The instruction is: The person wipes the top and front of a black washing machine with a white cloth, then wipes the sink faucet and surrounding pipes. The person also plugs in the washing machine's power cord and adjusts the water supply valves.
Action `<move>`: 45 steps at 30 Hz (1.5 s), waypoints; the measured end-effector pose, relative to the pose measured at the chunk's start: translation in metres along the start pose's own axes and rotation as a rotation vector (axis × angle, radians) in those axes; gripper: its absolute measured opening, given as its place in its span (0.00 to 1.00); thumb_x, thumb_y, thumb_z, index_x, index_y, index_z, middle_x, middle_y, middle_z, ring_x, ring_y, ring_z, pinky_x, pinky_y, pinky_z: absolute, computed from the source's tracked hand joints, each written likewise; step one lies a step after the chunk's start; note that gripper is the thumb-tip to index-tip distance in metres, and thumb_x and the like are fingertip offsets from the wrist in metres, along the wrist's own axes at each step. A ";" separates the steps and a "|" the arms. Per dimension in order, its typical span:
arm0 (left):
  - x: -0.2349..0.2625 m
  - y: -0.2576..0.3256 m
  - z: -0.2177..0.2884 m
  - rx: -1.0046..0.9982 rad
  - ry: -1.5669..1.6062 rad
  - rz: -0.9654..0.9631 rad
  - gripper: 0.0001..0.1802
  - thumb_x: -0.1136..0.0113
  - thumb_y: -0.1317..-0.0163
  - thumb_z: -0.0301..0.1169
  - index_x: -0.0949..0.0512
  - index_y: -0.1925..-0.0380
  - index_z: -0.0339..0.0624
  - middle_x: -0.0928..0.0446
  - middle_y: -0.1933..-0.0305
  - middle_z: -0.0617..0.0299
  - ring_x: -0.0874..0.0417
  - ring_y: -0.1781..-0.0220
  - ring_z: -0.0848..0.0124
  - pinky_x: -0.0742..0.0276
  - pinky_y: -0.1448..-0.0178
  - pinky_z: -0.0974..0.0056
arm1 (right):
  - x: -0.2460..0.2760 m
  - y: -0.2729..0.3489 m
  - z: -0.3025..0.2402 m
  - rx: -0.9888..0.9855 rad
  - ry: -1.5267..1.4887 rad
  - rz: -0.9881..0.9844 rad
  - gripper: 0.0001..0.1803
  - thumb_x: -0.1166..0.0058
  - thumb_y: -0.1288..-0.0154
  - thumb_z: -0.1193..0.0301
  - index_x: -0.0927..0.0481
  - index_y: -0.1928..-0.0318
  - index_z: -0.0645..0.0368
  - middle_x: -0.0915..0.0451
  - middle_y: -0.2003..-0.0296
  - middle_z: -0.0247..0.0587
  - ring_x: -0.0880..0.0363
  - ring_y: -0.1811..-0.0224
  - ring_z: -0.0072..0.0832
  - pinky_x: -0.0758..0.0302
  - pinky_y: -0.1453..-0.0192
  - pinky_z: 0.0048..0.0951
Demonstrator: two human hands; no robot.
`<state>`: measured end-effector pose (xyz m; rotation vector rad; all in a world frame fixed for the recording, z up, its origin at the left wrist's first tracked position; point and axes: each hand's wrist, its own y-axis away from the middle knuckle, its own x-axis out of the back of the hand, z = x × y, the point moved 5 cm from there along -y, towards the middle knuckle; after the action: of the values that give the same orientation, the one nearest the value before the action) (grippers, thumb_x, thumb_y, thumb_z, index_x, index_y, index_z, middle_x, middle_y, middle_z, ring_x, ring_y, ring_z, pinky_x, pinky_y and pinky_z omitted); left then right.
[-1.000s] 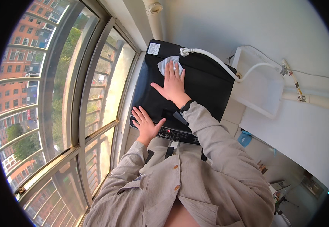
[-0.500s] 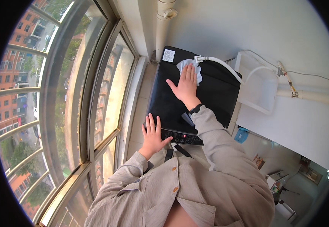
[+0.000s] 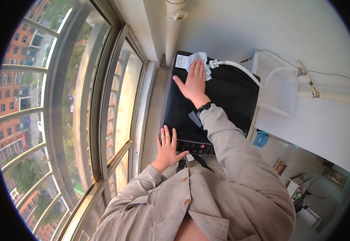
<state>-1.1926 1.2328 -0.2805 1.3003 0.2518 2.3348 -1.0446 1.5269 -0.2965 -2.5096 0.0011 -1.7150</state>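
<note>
A black top-loading washing machine (image 3: 227, 108) stands in front of me, with a control panel (image 3: 193, 148) along its near edge. Toward its far left my right hand (image 3: 193, 85) lies flat, fingers stretched, pressing a crumpled white cloth (image 3: 202, 57) against the top. Part of the cloth is hidden under the fingers. My left hand (image 3: 167, 148) rests with fingers spread on the machine's near left corner, its thumb beside the panel; it holds nothing. A small red light shows on the panel. Near my right wrist is a greyish strip-like patch I cannot identify.
A white hose (image 3: 239, 69) joins the machine's back edge. To the right are a white sink (image 3: 281, 98), a tap (image 3: 302, 72) and a blue dustpan-like object (image 3: 260, 139). Barred windows (image 3: 116, 100) line the left; a pipe (image 3: 174, 36) stands at the back.
My right hand has slid the cloth farther back and to the left, up to the white label at the machine's corner. My left hand stays on the near left corner.
</note>
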 end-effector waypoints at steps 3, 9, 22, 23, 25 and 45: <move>-0.002 -0.001 -0.001 0.006 0.032 -0.013 0.74 0.35 0.35 0.76 0.59 0.08 0.37 0.69 0.06 0.27 0.65 0.05 0.29 0.56 0.13 0.19 | 0.000 0.039 -0.024 0.154 -0.015 -0.131 0.68 0.42 0.26 0.29 0.49 0.14 0.79 0.53 0.12 0.78 0.57 0.08 0.68 0.55 0.07 0.61; 0.000 0.001 -0.004 -0.016 0.003 -0.029 0.74 0.36 0.35 0.76 0.58 0.08 0.38 0.69 0.06 0.27 0.66 0.05 0.30 0.56 0.14 0.19 | -0.004 -0.025 -0.010 0.255 0.017 -0.109 0.63 0.45 0.23 0.30 0.50 0.11 0.68 0.52 0.09 0.62 0.58 0.07 0.63 0.56 0.06 0.61; -0.001 0.002 -0.008 -0.014 -0.031 -0.038 0.73 0.35 0.36 0.77 0.57 0.07 0.43 0.69 0.05 0.32 0.65 0.04 0.34 0.53 0.14 0.18 | -0.006 -0.003 -0.020 0.225 -0.012 -0.137 0.64 0.46 0.24 0.29 0.50 0.10 0.66 0.54 0.08 0.56 0.57 0.05 0.52 0.57 0.05 0.55; 0.000 0.002 -0.009 -0.036 -0.031 -0.027 0.73 0.35 0.36 0.77 0.57 0.07 0.43 0.69 0.05 0.32 0.65 0.04 0.34 0.52 0.15 0.18 | 0.002 -0.006 0.001 0.140 0.052 -0.127 0.64 0.45 0.24 0.29 0.50 0.10 0.65 0.53 0.08 0.56 0.55 0.06 0.51 0.56 0.05 0.53; 0.002 0.004 -0.010 -0.063 -0.030 -0.011 0.73 0.35 0.37 0.76 0.57 0.07 0.43 0.69 0.04 0.32 0.65 0.04 0.34 0.52 0.15 0.18 | 0.016 -0.011 0.034 0.010 0.091 -0.110 0.63 0.47 0.23 0.29 0.49 0.10 0.66 0.54 0.08 0.56 0.57 0.05 0.53 0.57 0.05 0.55; 0.055 -0.009 -0.002 -0.125 0.134 0.306 0.41 0.23 0.35 0.37 0.26 0.23 0.36 0.36 0.13 0.40 0.29 0.17 0.38 0.29 0.19 0.42 | 0.090 0.160 0.177 -0.031 0.050 -0.032 0.56 0.45 0.19 0.37 0.48 0.10 0.62 0.51 0.09 0.56 0.55 0.06 0.58 0.53 0.07 0.59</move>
<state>-1.2163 1.2673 -0.2429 1.1925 -0.0569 2.6495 -0.8380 1.3778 -0.2900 -2.5011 -0.0085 -1.8034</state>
